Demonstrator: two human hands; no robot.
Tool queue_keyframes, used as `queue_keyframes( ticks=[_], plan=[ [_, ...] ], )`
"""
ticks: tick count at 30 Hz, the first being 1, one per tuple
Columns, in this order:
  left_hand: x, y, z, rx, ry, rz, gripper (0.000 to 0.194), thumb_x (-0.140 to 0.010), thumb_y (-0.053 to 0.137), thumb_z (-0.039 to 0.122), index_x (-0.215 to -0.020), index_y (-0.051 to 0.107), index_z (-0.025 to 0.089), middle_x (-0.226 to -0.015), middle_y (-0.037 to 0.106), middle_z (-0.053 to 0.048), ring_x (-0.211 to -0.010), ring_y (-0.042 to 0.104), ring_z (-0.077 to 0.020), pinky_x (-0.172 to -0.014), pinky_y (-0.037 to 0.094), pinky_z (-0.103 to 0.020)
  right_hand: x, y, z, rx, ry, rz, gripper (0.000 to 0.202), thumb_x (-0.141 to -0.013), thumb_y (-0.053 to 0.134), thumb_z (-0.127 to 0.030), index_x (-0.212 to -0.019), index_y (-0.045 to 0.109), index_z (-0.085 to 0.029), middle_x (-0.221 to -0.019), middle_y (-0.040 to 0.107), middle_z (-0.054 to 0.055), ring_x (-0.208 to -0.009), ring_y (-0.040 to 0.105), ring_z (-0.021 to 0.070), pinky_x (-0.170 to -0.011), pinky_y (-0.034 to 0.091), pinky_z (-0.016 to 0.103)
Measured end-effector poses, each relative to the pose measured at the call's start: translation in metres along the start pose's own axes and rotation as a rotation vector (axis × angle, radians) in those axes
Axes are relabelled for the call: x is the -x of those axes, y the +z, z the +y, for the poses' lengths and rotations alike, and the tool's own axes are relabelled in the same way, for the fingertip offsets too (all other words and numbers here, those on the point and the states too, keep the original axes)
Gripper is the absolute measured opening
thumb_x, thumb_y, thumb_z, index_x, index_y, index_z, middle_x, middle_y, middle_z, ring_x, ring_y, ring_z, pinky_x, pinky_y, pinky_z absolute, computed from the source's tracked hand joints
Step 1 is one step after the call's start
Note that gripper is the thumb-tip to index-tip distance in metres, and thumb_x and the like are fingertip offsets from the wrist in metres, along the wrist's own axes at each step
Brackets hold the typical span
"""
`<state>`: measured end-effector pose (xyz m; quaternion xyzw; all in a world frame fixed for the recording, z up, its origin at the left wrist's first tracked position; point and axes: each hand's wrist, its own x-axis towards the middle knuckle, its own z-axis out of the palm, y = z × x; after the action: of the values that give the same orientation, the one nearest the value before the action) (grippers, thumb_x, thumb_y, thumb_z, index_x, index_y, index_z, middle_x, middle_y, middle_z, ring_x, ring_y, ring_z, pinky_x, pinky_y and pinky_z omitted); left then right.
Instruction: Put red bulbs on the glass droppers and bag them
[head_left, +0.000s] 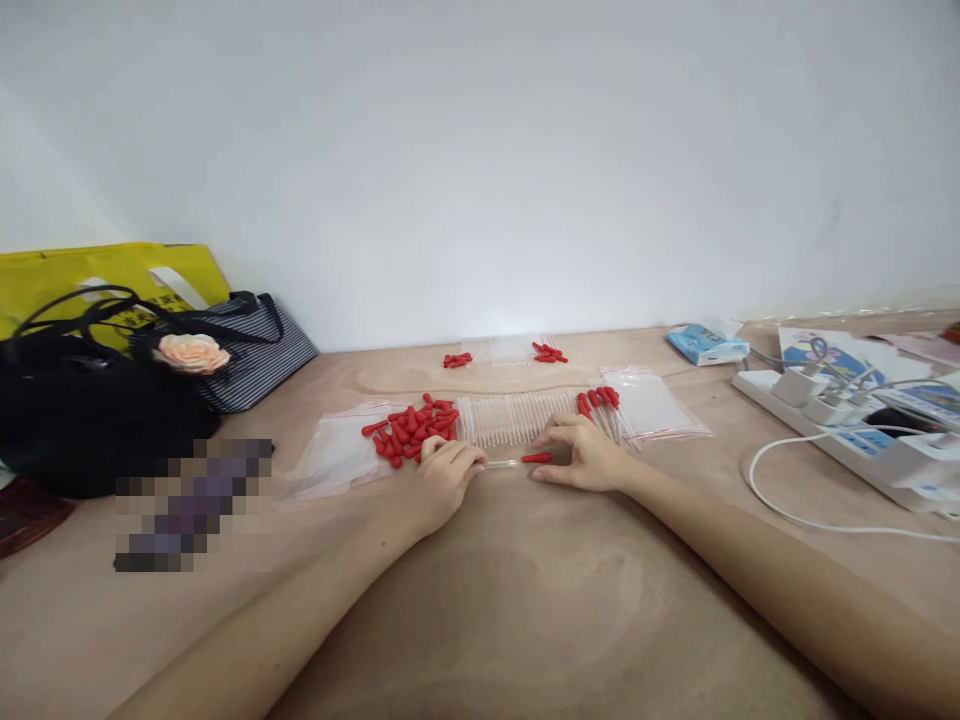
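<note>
My left hand (448,478) is closed, its thumb and fingers pinching a thin clear dropper tube (501,463) that points right. My right hand (583,455) has thumb and fingers apart around a small red rubber bulb (537,458); a narrow gap shows on either side of it. The bulb's narrow end faces the tube's free end, and the two are apart. Beyond my hands lies a row of clear tubes (499,420). A heap of red bulbs (405,430) rests beside my left hand. Several tubes with red bulbs on them (598,400) lie beyond my right hand.
Clear plastic bags lie left (330,455) and right (652,405), with another bag (502,349) by the wall between small groups of red bulbs. A tissue pack (707,342) and a power strip (817,420) with cables are right. Bags (255,350) and a blurred dark object (195,505) stand left.
</note>
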<state>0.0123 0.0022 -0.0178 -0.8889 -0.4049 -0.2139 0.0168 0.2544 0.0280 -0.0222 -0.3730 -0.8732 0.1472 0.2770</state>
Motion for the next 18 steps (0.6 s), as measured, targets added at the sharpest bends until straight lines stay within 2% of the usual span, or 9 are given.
queue_keyframes(
  ticks=[3,7,11,18],
  plan=[
    [0.002,0.004,-0.003,0.015,0.042,0.058,0.022,-0.086,0.037,0.014,-0.095,0.056,0.021,-0.089,0.064,-0.003,-0.079,0.055,-0.0154,-0.080,0.025,-0.035,0.003,0.009,-0.003,0.137,-0.012,0.018,0.025,-0.076,0.058,-0.037,-0.095,0.065,-0.022,-0.080,0.058,0.005,-0.077,0.054,0.0177,-0.069,0.039,0.031],
    [0.000,0.005,-0.004,0.024,0.020,0.084,0.023,-0.086,0.037,0.014,-0.091,0.058,0.021,-0.085,0.064,-0.002,-0.078,0.054,-0.0144,-0.081,0.026,-0.034,0.006,0.017,-0.005,0.192,-0.023,0.059,0.019,-0.083,0.050,-0.028,-0.091,0.066,-0.023,-0.083,0.059,0.006,-0.080,0.053,0.0188,-0.069,0.036,0.032],
    [0.001,0.005,-0.005,0.047,-0.003,0.083,0.022,-0.087,0.036,0.017,-0.089,0.058,0.021,-0.085,0.063,-0.002,-0.079,0.054,-0.0141,-0.081,0.026,-0.033,0.005,0.018,-0.011,0.135,0.017,0.119,0.017,-0.084,0.049,-0.030,-0.087,0.064,-0.022,-0.084,0.061,0.005,-0.082,0.053,0.0189,-0.070,0.034,0.032],
    [0.002,0.004,-0.004,0.075,0.046,0.114,0.021,-0.087,0.037,0.015,-0.087,0.058,0.020,-0.085,0.064,0.000,-0.077,0.054,-0.0125,-0.080,0.025,-0.032,0.004,0.019,-0.018,0.036,-0.005,0.065,0.015,-0.085,0.048,-0.031,-0.087,0.061,-0.023,-0.081,0.064,0.001,-0.079,0.051,0.0163,-0.072,0.030,0.032]
  ],
)
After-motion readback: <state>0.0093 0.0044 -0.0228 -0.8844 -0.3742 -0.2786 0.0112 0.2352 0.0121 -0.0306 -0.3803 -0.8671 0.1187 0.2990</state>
